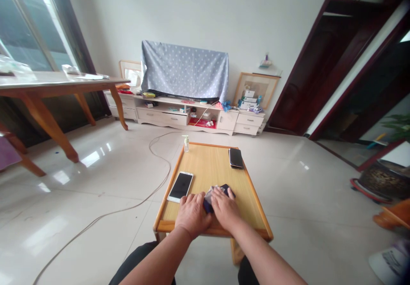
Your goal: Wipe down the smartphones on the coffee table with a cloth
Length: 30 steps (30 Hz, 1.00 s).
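Observation:
On a small wooden table (208, 165), a dark blue phone (208, 207) lies partly hidden beneath my hands. My left hand (193, 213) grips its left side, fingers bent over the edge. A crumpled light grey cloth (209, 193) is under the fingers of my right hand (225, 206), which presses it onto the phone's surface. Left of my hands, a white phone (180, 186) lies with its dark screen up. At the far right of the table sits a stack of black phones (236, 158). A small clear pump bottle (186, 143) stands at the far left corner.
A cable (128, 208) curves over the tiled floor left of the table. Beyond stands a low white cabinet (160, 116) with a polka-dot cloth (185, 69) draped above it. A larger wooden table (48, 86) is at left, a potted plant (381, 178) at right.

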### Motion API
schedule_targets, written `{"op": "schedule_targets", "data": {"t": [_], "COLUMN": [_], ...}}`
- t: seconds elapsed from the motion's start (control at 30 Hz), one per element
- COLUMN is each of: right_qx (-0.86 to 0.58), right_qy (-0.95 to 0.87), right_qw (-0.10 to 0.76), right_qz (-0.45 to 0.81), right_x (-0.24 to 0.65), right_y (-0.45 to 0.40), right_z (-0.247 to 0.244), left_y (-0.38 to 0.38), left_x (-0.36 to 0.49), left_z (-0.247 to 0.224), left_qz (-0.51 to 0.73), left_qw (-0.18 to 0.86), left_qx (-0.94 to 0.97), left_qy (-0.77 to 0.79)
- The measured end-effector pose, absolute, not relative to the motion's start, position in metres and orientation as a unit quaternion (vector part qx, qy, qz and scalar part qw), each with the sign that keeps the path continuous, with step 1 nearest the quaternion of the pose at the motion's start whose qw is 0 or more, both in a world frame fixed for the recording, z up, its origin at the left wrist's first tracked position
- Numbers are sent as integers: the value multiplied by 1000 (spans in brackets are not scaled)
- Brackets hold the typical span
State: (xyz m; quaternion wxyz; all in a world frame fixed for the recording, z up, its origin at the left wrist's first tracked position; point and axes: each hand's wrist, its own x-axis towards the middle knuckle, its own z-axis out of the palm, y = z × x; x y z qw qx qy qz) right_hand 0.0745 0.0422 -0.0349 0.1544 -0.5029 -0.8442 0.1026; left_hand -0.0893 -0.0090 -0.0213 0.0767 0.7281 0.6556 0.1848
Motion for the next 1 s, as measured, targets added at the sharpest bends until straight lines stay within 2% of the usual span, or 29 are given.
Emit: {"op": "schedule_targets", "data": {"t": [0.13,0.33,0.53,0.73,1.0], "right_qx": [-617,-457,-593,-454,-451], "right_qy": [-771,-868,-787,-868,-868], "right_qw": [143,167,159,168,174], "right_qz": [70,93,62,108,114], "right_x": [88,85,111,94,98], "right_y": [58,24,29,-10,-11], "right_z": [-42,-50,-40,-33,-17], "left_y": [-9,-9,-8,-8,-9], "left_x": [-88,-87,-86,-84,-81], "left_z": [-16,-16,-16,-16,-13], "left_qz": [181,183,167,157,153], "left_qw": [70,66,60,72,67], "left_qx": [737,735,743,742,744], "left_qy": [647,649,646,648,647]}}
